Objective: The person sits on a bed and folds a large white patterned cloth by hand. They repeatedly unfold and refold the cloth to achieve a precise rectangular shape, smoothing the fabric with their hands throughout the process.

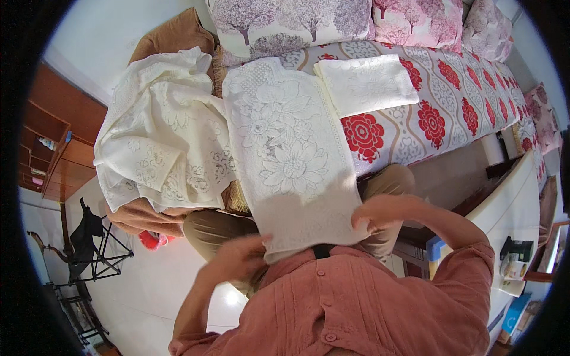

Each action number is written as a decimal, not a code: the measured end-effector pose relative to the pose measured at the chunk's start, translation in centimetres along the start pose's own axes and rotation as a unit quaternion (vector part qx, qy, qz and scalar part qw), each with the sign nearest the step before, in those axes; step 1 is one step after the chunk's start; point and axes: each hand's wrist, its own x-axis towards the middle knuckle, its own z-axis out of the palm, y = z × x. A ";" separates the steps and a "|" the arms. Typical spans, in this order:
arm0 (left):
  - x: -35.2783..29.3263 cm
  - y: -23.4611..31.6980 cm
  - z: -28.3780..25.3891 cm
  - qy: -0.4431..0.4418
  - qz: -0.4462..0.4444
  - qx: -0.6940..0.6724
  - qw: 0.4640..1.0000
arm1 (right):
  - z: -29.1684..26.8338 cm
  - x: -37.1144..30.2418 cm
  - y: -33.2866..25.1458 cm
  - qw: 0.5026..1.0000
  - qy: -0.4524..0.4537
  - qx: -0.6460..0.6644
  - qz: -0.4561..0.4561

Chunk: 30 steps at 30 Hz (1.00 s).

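Observation:
A long white lace cloth [294, 142] with raised flower patterns lies from the sofa seat across my lap, its near end against my waist. At that end's left edge is my left hand [242, 255], its fingers touching or very near the fabric but blurred by motion. My right hand [383, 212] has its fingers curled on the right edge of the same cloth. Just beyond, a folded white cloth [368, 85] lies flat on the seat. To the left, a crumpled white lace cloth [160, 130] is heaped over the sofa arm.
The sofa seat [439, 121] has a red-flowered cover, with tree-print cushions [297, 26] along its back. A brown cover [175, 35] shows under the heap. At right is a white table [504, 202] holding small boxes. A black folding chair [89, 243] stands at left.

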 end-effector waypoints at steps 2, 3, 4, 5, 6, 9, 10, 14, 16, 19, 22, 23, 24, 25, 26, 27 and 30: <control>3.1 -1.2 -2.8 0.128 -0.024 -0.074 0.989 | -1.6 1.9 1.4 0.992 0.116 -0.040 0.001; 5.4 -2.4 -3.7 0.256 0.027 -0.075 0.963 | -2.8 3.5 2.5 0.979 0.201 -0.043 -0.008; 8.2 -5.5 -5.2 0.306 0.036 -0.144 0.940 | -4.8 5.1 2.6 0.955 0.288 -0.011 -0.063; 10.8 -5.6 -7.1 0.372 0.031 -0.100 0.922 | -7.0 6.7 2.2 0.942 0.331 0.046 -0.039; 13.3 -6.3 -8.5 0.424 0.052 -0.122 0.896 | -9.0 8.9 2.0 0.911 0.398 0.095 -0.052; 20.0 -6.4 -11.7 0.449 0.067 -0.203 0.868 | -13.2 15.3 6.3 0.822 0.555 0.117 -0.056; 21.7 -5.9 -12.3 0.435 0.063 -0.230 0.868 | -14.2 16.6 8.7 0.804 0.592 0.052 -0.017; 24.6 -6.1 -13.6 0.464 -0.004 -0.232 0.855 | -18.1 17.4 12.5 0.773 0.627 0.011 0.095; 24.8 -6.5 -14.7 0.464 -0.049 -0.221 0.856 | -19.3 16.8 11.8 0.790 0.602 0.020 0.114; 24.4 -5.2 -14.6 0.483 -0.082 -0.254 0.834 | -20.1 16.5 11.1 0.815 0.564 -0.087 0.101; 23.2 -6.7 -13.9 0.497 -0.044 -0.305 0.811 | -19.9 17.5 10.2 0.796 0.572 -0.192 0.058; 22.8 -7.1 -13.4 0.485 -0.030 -0.363 0.795 | -20.2 17.9 10.0 0.810 0.559 -0.162 0.067; 22.2 -6.6 -13.2 0.471 -0.015 -0.418 0.776 | -20.5 18.2 9.7 0.824 0.545 -0.133 0.078; 21.7 -6.1 -13.0 0.455 -0.001 -0.473 0.755 | -20.7 18.5 9.5 0.837 0.530 -0.103 0.088; 21.4 -5.6 -12.9 0.430 -0.020 -0.490 0.758 | -20.8 18.6 9.3 0.839 0.523 -0.086 0.120; 20.8 -5.0 -13.0 0.409 -0.036 -0.507 0.758 | -21.2 18.6 8.9 0.840 0.517 -0.073 0.147; 20.1 -4.4 -13.1 0.374 -0.046 -0.538 0.754 | -22.2 18.7 8.8 0.864 0.468 0.054 0.176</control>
